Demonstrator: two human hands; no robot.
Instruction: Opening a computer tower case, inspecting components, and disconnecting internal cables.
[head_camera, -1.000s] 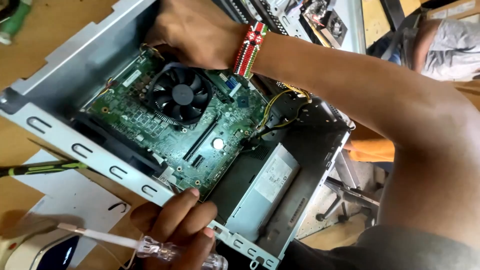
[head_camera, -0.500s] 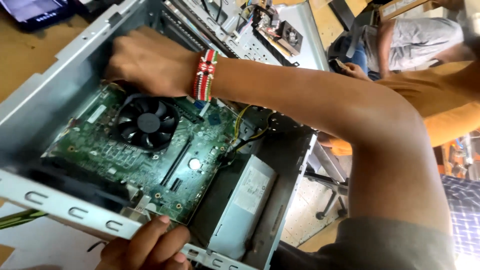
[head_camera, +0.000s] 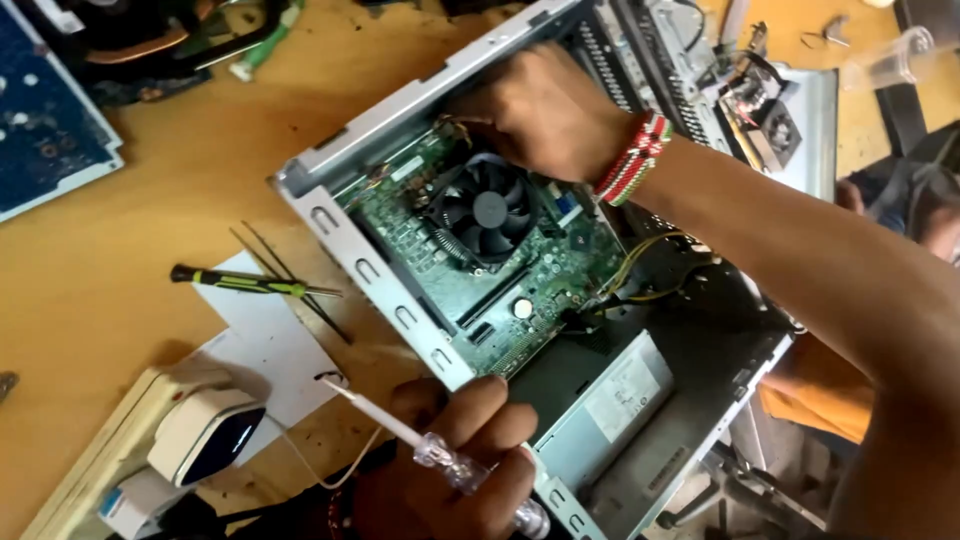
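**Two hands at an opened desktop computer case**

The metal computer case (head_camera: 400, 130) lies open on its side on a wooden table (head_camera: 150, 230), and everything else sits around it. Inside the case, the green motherboard (head_camera: 530, 290) fills the upper half, with a round black cooler fan (head_camera: 488, 212) near its top. Below the board, toward the case's lower corner, lies the grey power supply (head_camera: 610, 400); yellow and black wires (head_camera: 640, 270) run between the two.

The right hand (head_camera: 545, 110), a red, white and green beaded bracelet (head_camera: 632, 160) at its wrist, reaches into the top corner of the case just above the fan. Its fingers curl down toward the board; what they pinch, if anything, is hidden from where I stand.

The left hand (head_camera: 450, 470) sits at the case's lower rail, closed around a clear-handled screwdriver (head_camera: 440, 455) whose white shaft points away from the case to the left, thumb resting on the rail.

Left of the case lie a black and yellow screwdriver (head_camera: 240, 282) on white paper (head_camera: 270, 350), and farther down a white power strip (head_camera: 120, 440) with a plug adapter (head_camera: 205, 432).
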